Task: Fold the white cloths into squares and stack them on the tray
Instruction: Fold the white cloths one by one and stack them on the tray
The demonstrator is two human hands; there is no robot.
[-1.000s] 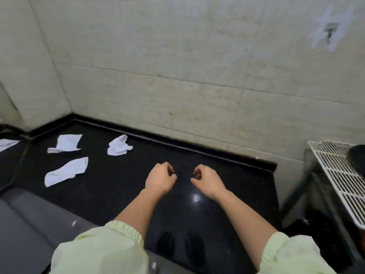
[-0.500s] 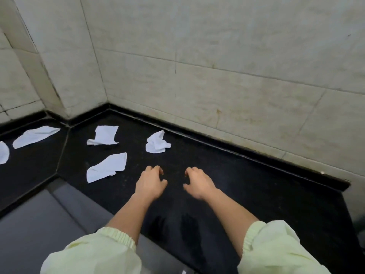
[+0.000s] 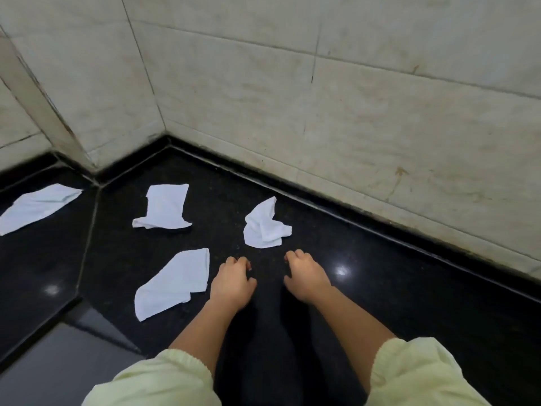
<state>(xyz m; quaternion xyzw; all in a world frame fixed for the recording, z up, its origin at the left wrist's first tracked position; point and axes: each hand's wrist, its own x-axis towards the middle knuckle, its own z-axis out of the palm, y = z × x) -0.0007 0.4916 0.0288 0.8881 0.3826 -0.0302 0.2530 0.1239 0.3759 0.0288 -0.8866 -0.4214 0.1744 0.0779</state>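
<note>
Several white cloths lie loose on a black stone counter (image 3: pixel 380 288). A crumpled cloth (image 3: pixel 265 227) sits just beyond my hands. A flatter cloth (image 3: pixel 167 208) lies farther left near the corner. Another cloth (image 3: pixel 175 284) lies beside my left hand. A fourth cloth (image 3: pixel 38 205) rests at the far left edge of view. My left hand (image 3: pixel 232 281) and my right hand (image 3: pixel 306 278) hover low over the counter, side by side, fingers curled downward and holding nothing. No tray is in view.
Pale tiled walls (image 3: pixel 322 112) meet in a corner behind the cloths and bound the counter at the back. The counter's front edge (image 3: pixel 87 326) drops to a grey floor at the lower left. Light green sleeves (image 3: pixel 415 373) cover my forearms.
The view has swung left and down, so the cloths now lie closer to centre. My hands have moved toward the crumpled cloth and their fingers have loosened from fists.
</note>
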